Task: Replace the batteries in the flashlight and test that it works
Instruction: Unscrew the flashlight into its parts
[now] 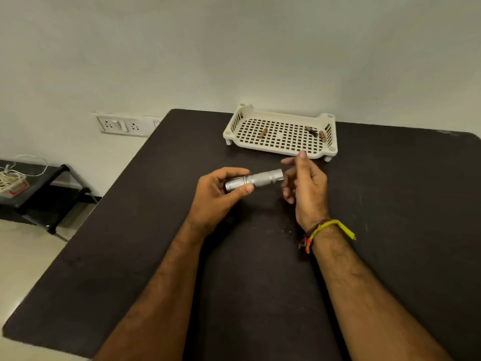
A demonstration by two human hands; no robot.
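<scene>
**Flashlight held above the counter**

Gripping the wide head end of a silver flashlight [253,179], the left hand [221,194] curls its fingers over the top and its thumb underneath, so the metal tube lies nearly level above the dark matte counter [156,256]. The right hand [304,186] sits at the tube's narrow end, fingers loosely spread and partly bent; whether it touches the end cannot be told. A yellow thread band [328,229] wraps that wrist. Behind, a cream plastic tray [281,149] with a grid floor holds small brownish batteries [263,132], one left, others right.
</scene>
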